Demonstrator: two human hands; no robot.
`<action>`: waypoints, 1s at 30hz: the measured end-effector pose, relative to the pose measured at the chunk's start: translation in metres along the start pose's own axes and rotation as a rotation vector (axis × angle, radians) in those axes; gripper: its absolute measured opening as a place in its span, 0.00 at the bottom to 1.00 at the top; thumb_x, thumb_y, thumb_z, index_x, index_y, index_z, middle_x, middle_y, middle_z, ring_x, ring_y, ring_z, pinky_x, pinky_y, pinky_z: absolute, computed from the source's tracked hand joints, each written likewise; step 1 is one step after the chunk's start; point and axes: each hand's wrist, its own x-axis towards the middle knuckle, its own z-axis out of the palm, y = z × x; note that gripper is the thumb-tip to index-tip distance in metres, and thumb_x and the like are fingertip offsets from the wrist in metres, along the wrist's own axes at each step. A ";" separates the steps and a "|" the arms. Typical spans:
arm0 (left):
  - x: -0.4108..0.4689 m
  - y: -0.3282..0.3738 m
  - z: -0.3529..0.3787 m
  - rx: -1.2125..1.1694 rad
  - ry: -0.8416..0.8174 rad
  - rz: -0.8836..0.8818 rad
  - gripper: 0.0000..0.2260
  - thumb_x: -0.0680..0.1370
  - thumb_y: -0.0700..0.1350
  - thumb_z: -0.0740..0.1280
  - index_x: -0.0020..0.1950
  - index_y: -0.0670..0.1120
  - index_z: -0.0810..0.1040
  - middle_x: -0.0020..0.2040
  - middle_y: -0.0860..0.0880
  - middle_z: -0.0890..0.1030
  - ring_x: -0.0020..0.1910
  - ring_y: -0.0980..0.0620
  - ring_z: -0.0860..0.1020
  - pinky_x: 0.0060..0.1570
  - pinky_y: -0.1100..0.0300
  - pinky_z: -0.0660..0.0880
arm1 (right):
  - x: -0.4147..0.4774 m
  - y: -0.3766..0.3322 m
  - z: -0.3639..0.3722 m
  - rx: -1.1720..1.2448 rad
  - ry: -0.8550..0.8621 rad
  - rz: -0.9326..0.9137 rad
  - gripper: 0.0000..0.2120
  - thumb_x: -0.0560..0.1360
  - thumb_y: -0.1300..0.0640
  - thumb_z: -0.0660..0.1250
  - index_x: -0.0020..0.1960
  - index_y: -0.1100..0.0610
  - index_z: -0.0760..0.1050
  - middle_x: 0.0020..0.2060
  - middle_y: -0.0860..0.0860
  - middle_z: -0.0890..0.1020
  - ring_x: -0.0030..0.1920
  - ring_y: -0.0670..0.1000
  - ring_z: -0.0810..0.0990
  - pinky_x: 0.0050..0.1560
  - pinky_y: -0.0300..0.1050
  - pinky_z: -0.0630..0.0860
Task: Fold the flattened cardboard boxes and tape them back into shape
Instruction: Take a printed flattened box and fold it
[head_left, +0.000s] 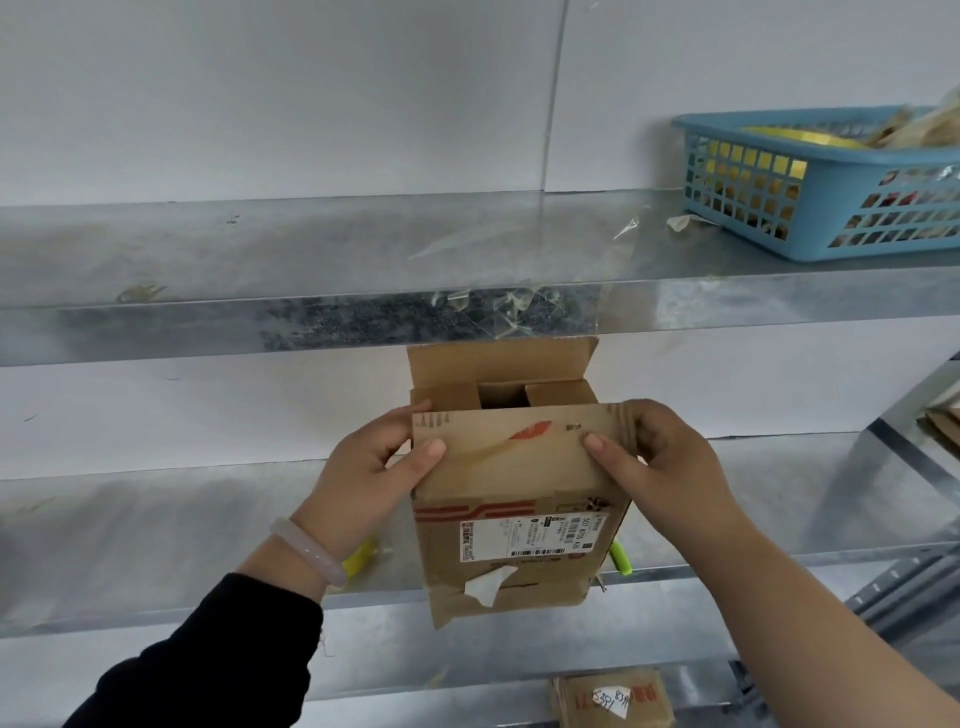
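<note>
Stockroom: bare steel shelving (311, 322), parcel boxes (519, 519).

Brown cardboard box (514, 467) with red stripes and a red smear on its flap. White shipping label (524, 538), black print. Blue basket (810, 228) with grid-hole walls, yellow roll (800, 136) inside. Shelf (208, 322) grey speckled metal. Black sleeve (208, 665), pale pink bracelet (309, 548). Yellow-green item (621, 558) behind box. Lower brown box (613, 701), red print.
</note>
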 end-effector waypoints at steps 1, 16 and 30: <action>0.002 -0.001 0.004 0.071 0.075 0.026 0.13 0.73 0.57 0.71 0.57 0.64 0.79 0.61 0.63 0.77 0.62 0.64 0.74 0.64 0.52 0.73 | 0.004 0.001 0.000 -0.035 0.015 0.004 0.15 0.71 0.46 0.74 0.54 0.36 0.75 0.48 0.34 0.81 0.50 0.38 0.80 0.42 0.32 0.76; 0.006 -0.017 0.008 0.096 -0.130 -0.015 0.23 0.69 0.66 0.69 0.63 0.72 0.69 0.72 0.64 0.58 0.71 0.65 0.58 0.66 0.50 0.70 | 0.015 0.014 -0.003 -0.023 -0.276 0.078 0.22 0.74 0.50 0.72 0.64 0.33 0.73 0.71 0.36 0.61 0.65 0.28 0.62 0.59 0.29 0.71; 0.007 -0.040 0.044 0.118 -0.304 -0.194 0.29 0.80 0.43 0.64 0.73 0.64 0.56 0.78 0.56 0.52 0.76 0.58 0.51 0.75 0.56 0.52 | 0.012 0.034 0.000 -0.196 -0.305 0.220 0.32 0.69 0.42 0.73 0.70 0.32 0.64 0.74 0.41 0.63 0.72 0.46 0.64 0.73 0.53 0.65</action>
